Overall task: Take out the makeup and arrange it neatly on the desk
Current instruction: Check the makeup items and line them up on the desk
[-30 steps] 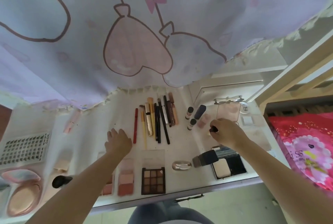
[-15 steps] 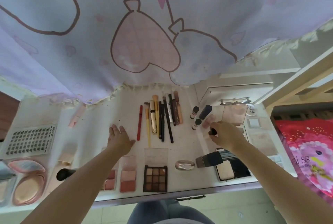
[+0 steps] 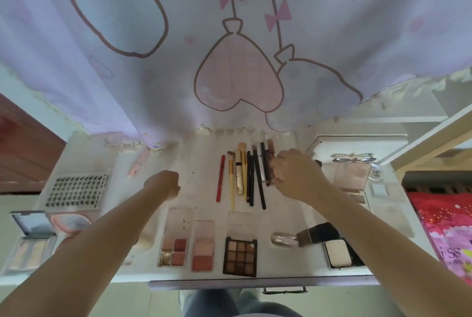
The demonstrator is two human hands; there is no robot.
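Makeup lies on a white desk [image 3: 194,161]. A row of pencils and brushes [image 3: 251,178] sits mid-desk, a red pencil [image 3: 220,178] at its left. My right hand [image 3: 296,176] is at the row's right end, fingers curled down over small tubes and pinching a small pinkish tube [image 3: 273,181]; the others beneath it are hidden. My left hand [image 3: 163,185] rests as a fist left of the red pencil, holding nothing. Three open eyeshadow palettes [image 3: 240,253] line the front edge.
A lash tray [image 3: 76,189], a pink tube [image 3: 139,166] and a blue compact [image 3: 32,237] lie at the left. A silver oval case [image 3: 283,238], a white compact [image 3: 337,253] and a pink palette [image 3: 352,176] lie at the right. A printed curtain [image 3: 229,48] hangs over the back; red bedding [image 3: 444,227] borders the right.
My right hand has moved left and back, up to the right end of the pencil row. My left hand has closed from flat fingers into a fist.
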